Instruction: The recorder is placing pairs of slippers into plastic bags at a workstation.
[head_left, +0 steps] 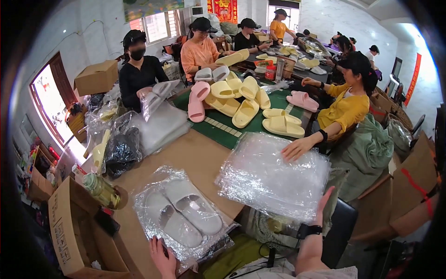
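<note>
A pair of light grey slippers (179, 223) lies side by side inside a clear plastic bag (173, 179) on the brown tabletop in front of me. At the bag's lower left edge rests my left hand (163, 261), fingers stretched and apart. My right hand (321, 211), a dark band at its wrist, is held edge-on with straight fingers at the right side of a thick stack of clear plastic bags (265, 186). A co-worker's hand (297, 148) lies flat on the top of that same stack.
Cream slippers (246, 111) and pink slippers (199, 102) are heaped on the green mat (213, 130). More clear bags (162, 128) lie at the left. An open carton (69, 228) and a jar (100, 193) stand at the near left. Several co-workers sit around the tables.
</note>
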Tool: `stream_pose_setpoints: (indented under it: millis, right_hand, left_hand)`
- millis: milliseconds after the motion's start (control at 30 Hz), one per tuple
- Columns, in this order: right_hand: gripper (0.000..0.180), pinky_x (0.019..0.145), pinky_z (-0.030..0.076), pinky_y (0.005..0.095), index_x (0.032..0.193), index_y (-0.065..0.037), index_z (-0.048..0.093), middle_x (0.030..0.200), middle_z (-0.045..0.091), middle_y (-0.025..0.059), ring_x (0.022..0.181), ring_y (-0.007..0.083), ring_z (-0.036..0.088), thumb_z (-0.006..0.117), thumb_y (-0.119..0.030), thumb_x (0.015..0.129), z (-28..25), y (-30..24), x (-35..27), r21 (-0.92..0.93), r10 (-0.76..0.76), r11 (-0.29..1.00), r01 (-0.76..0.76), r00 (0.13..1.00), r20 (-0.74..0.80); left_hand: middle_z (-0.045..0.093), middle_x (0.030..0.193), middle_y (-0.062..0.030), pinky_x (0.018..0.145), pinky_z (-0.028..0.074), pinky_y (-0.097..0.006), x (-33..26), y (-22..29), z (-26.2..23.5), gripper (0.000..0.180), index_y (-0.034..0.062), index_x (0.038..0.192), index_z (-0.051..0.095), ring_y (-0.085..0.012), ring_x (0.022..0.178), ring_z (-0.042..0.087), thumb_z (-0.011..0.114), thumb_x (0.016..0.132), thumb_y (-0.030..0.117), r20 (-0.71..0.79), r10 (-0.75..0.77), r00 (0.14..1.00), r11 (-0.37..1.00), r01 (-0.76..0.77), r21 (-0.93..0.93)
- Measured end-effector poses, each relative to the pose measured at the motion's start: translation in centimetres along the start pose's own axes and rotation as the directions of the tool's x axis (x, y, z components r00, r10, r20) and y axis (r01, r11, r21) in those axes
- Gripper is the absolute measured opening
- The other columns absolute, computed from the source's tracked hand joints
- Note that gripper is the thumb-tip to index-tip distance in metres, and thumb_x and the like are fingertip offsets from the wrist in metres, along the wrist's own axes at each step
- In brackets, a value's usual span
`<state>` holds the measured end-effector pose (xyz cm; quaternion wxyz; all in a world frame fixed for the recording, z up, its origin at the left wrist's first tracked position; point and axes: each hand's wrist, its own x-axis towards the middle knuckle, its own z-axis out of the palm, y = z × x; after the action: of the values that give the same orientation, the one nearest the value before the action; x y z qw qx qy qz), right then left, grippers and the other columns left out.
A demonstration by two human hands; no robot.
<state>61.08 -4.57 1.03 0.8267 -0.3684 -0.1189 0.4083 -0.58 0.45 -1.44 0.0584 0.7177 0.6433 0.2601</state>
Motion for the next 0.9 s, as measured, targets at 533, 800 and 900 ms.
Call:
stream_pose_setpoints:
  millis: [533, 800, 900]
  right_hand:
    - [0.055, 0.084, 0.054, 0.042, 0.125, 0.007, 0.06, 0.114, 0.069, 0.017, 0.098, 0.0309, 0.068, 0.082, -0.023, 0.084, -5.1, 4.8, 6.3, -0.354, 0.159, 0.899, -0.258, 0.945, -0.284]
    - [0.044, 0.079, 0.052, 0.0417, 0.116, 0.007, 0.067, 0.108, 0.07, 0.0151, 0.089, 0.0296, 0.066, 0.082, -0.013, 0.08, -6.6, 6.6, 6.6, -0.449, 0.161, 0.845, -0.29, 0.939, -0.303]
    - [0.037, 0.078, 0.052, 0.0405, 0.111, 0.006, 0.07, 0.104, 0.07, 0.0127, 0.088, 0.0288, 0.065, 0.08, -0.009, 0.079, -7.1, 7.3, 6.9, -0.484, 0.144, 0.812, -0.328, 0.914, -0.378]
  left_hand:
    - [0.049, 0.148, -0.0212, 0.118, 0.03, -0.052, 0.1, 0.6, 0.1, 0.044, 0.0006, 0.126, 0.061, -0.0421, 0.142, 0.038, 0.062, 0.085, 0.019, 0.01, -0.066, 0.998, 0.997, 0.066, -0.046]
    - [0.048, 0.149, -0.021, 0.12, 0.028, -0.051, 0.0, 0.9, -0.5, 0.043, 0.0022, 0.126, 0.061, -0.0408, 0.143, 0.037, 0.062, 0.087, 0.019, 0.026, -0.075, 0.997, 0.996, 0.076, -0.053]
    - [0.048, 0.149, -0.0207, 0.12, 0.028, -0.051, 0.0, 1.4, -0.9, 0.043, 0.0026, 0.126, 0.061, -0.0404, 0.143, 0.037, 0.063, 0.086, 0.019, 0.036, -0.085, 0.996, 0.996, 0.086, -0.033]
